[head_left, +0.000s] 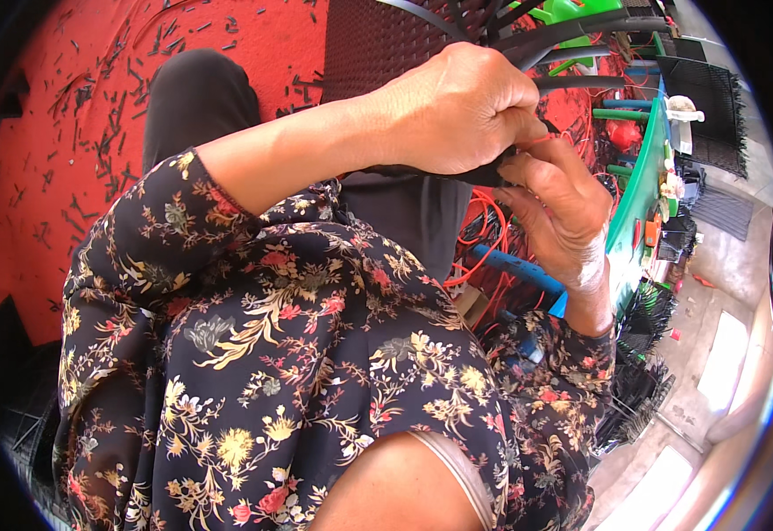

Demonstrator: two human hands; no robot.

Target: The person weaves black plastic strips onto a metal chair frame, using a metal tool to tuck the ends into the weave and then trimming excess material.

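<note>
Two hands on one job, both bunched at the edge of a dark woven panel (378, 35) propped over the person's lap. Left hand (457, 111) is curled into a fist over the panel's lower edge, clamped on black flat strips (572, 84) that fan out up and to the right. Right hand (559, 208) sits just under it, touching, fingertips pinching the same strip end plus what looks like a thin orange cord (484, 234); the exact pinch point is hidden by the left fist.

My read: this is a weave or tuck step. To do it well, keep the left grip firm so tension doesn't slip, feed with the right hand close to the edge, pull flat rather than twisted, and keep the loose strips fanned clear.

Panel: tight, even weave, dark brown-black, stiff-looking. Strips: glossy, narrow, springy, probably plastic, holding their curve. Cord: thin, bright, looping loose below the hands.

Red floor mat (68, 159) behind is littered with short black offcuts (108, 133).
</note>
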